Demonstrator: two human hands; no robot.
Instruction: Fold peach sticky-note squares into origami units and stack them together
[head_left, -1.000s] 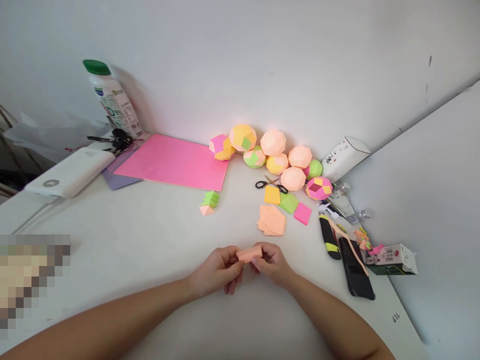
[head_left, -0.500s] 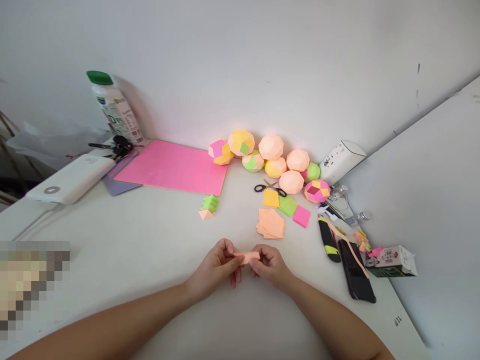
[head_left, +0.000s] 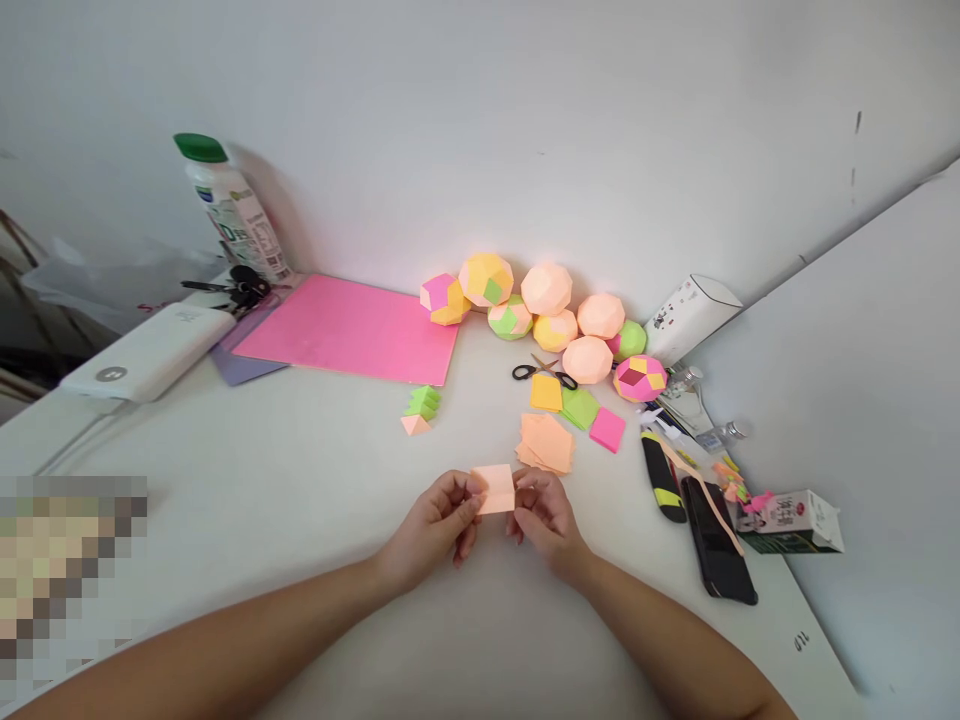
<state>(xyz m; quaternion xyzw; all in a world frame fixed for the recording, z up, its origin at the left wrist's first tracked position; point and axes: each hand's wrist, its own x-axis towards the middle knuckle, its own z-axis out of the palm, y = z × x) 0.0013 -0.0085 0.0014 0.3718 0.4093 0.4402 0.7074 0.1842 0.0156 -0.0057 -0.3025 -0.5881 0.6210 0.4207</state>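
A peach paper square (head_left: 493,490) with a crease across its middle stands unfolded between my hands. My left hand (head_left: 442,515) pinches its left edge, thumb in front and fingers behind. At the right edge, the curled fingertips of my right hand (head_left: 544,515) touch the paper; their exact grip is partly hidden. Just beyond lies a loose stack of peach paper squares (head_left: 546,443). Yellow (head_left: 546,393), green (head_left: 579,408) and pink (head_left: 607,429) paper pads sit behind it, near black-handled scissors (head_left: 544,372). Small folded green and peach pieces (head_left: 421,408) stand in a row to the left.
Several faceted paper balls (head_left: 546,290) are piled against the wall. A pink sheet (head_left: 352,330), a bottle (head_left: 240,215) and a white power bank (head_left: 150,350) are at left. At right lie a box cutter (head_left: 663,478), a black phone (head_left: 718,540) and a carton (head_left: 793,520).
The peach paper was folded into a narrow strip between both hands; now it is opened into a square. My right fingers have loosened and shifted slightly at its right edge.
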